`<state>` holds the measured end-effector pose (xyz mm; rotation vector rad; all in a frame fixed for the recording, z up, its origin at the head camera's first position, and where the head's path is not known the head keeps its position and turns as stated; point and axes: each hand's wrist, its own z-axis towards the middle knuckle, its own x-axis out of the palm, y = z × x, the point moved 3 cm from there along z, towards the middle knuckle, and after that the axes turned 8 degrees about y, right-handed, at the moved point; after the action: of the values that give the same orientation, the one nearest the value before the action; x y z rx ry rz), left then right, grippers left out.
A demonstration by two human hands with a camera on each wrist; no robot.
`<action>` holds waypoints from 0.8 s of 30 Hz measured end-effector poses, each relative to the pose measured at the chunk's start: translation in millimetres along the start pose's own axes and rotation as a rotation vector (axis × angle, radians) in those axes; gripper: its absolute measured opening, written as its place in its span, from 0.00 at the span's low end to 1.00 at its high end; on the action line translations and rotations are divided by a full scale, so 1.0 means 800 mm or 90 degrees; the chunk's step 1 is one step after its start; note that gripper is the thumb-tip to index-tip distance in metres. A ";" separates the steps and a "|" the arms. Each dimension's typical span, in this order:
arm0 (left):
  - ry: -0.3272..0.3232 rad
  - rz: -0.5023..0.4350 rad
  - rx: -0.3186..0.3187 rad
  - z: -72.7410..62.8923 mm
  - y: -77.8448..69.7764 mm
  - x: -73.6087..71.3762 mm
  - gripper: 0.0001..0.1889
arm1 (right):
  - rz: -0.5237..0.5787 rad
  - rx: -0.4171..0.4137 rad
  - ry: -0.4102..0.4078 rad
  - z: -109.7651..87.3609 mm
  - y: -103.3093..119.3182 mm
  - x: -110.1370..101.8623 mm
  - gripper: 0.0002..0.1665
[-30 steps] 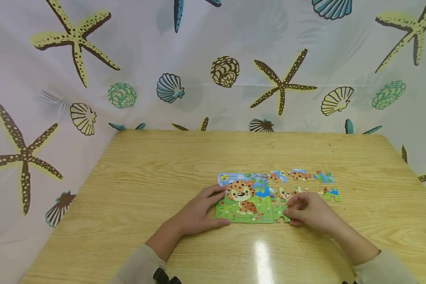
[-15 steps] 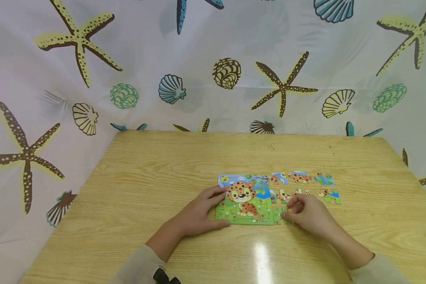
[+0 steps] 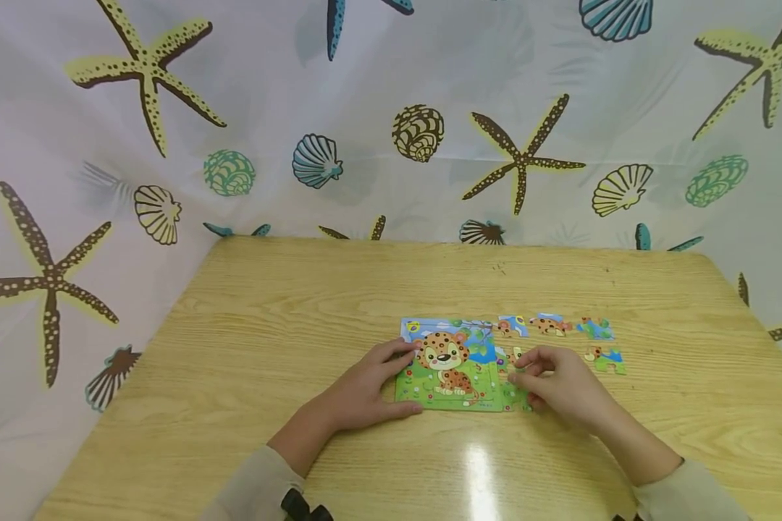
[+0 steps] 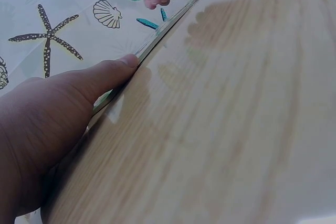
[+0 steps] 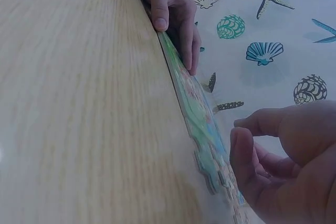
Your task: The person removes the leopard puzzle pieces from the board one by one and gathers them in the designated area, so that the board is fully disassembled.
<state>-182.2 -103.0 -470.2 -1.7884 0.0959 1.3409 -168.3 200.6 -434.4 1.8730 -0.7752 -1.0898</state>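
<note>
A square jigsaw board [image 3: 430, 391] with a leopard cub picture lies flat on the table. My left hand [image 3: 371, 394] rests along its left side, fingers fairly straight, with the thumb on the near edge. Against the board's right side lie several puzzle pieces, among them a green corner piece [image 3: 510, 398]. Just above these pieces hovers my right hand [image 3: 567, 383], thumb and index finger tips close together. In the right wrist view, no piece shows between the right hand's fingertips [image 5: 240, 139]. The right hand hides part of the pieces in the head view.
Beyond the right hand lie more loose pieces: a blue and orange one [image 3: 513, 327], a spotted one [image 3: 549, 325], a leafy one [image 3: 596, 328] and one lower right [image 3: 607, 359]. The wooden table [image 3: 287, 304] meets a shell-patterned cloth [image 3: 365, 181] behind.
My right hand has moved slightly up and left from the green pieces; a second green piece now lies beside the first. The left hand stays put on the board.
</note>
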 end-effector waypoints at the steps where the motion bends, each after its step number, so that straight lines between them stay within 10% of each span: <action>1: 0.000 -0.002 -0.002 0.000 0.000 -0.001 0.48 | 0.012 -0.001 0.005 0.002 0.003 0.002 0.18; 24: 0.003 -0.018 0.004 -0.003 0.000 -0.004 0.47 | 0.053 -0.121 0.103 0.048 0.034 0.057 0.23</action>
<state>-181.4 -106.0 -467.4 -1.7814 0.0772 1.3152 -185.8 137.5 -440.0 1.7279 -0.6282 -0.9137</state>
